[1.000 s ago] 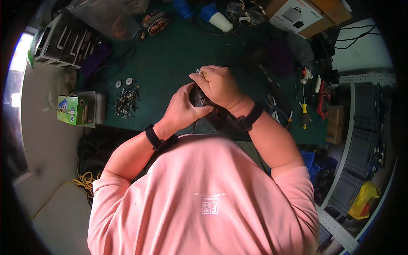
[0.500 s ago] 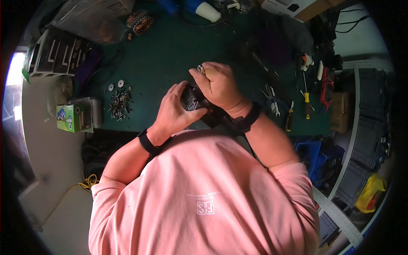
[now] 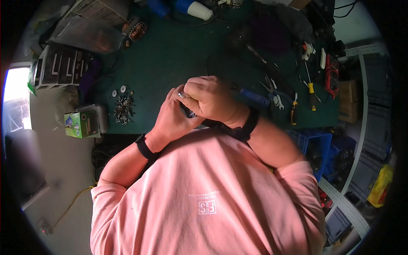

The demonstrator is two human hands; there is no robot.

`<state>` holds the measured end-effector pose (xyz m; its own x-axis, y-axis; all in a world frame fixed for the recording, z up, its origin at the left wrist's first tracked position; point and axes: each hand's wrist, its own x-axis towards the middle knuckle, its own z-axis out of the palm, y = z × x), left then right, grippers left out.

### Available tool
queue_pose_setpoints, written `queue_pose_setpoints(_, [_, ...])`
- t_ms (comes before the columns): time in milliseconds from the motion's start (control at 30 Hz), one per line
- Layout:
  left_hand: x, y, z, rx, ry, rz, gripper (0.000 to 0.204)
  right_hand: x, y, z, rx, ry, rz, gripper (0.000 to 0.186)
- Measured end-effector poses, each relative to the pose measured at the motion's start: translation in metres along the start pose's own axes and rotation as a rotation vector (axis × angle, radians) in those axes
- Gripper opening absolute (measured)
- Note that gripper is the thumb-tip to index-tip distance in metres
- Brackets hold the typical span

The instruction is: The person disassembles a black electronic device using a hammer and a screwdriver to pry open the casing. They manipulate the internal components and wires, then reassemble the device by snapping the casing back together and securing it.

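Observation:
My left hand (image 3: 166, 118) is curled around a dark, vented housing (image 3: 189, 112) held close to my body, most of it covered by my hands. Above it, my right hand (image 3: 214, 98) is a fist around a shiny metal tool (image 3: 182, 95). Only the tool's rounded end pokes out by the thumb, beside my left fingertips; its kind is hidden. On the green bench top (image 3: 170, 55) to the left lies a pile of screws (image 3: 123, 109), with small round washers (image 3: 123, 89) behind it.
On the right lie pliers (image 3: 272, 87), a wrench (image 3: 278, 102), a yellow-handled screwdriver (image 3: 310, 87) and a red meter (image 3: 332, 76). A green box (image 3: 78, 124) and a drawer cabinet (image 3: 59, 66) stand left. Blue crates (image 3: 316, 146) sit below the bench's right side.
My right fist has moved left and nearer my body, bringing the metal end beside my left fingertips. The housing is now more covered. A blue-handled tool shows right of my right hand.

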<state>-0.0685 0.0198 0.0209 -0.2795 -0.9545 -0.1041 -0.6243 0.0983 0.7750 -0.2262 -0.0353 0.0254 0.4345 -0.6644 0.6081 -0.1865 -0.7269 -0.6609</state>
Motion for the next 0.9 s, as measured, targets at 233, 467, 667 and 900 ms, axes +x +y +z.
queue_pose_setpoints(233, [0.011,0.017,-0.009,0.078,-0.101,0.072,0.047,-0.002,-0.001,0.002,0.028,0.041,-0.024,0.024])
queue_pose_setpoints(467, [0.010,0.016,0.003,0.163,-0.023,0.242,0.030,-0.006,0.000,0.002,0.074,0.051,-0.048,0.018])
queue_pose_setpoints(667, [0.008,0.022,0.003,0.195,0.038,0.223,0.024,-0.012,-0.005,-0.002,0.014,0.014,0.069,0.015])
queue_pose_setpoints(900, [0.003,0.011,0.004,-0.056,0.097,0.162,0.022,0.004,-0.007,0.008,-0.059,-0.139,0.020,0.016])
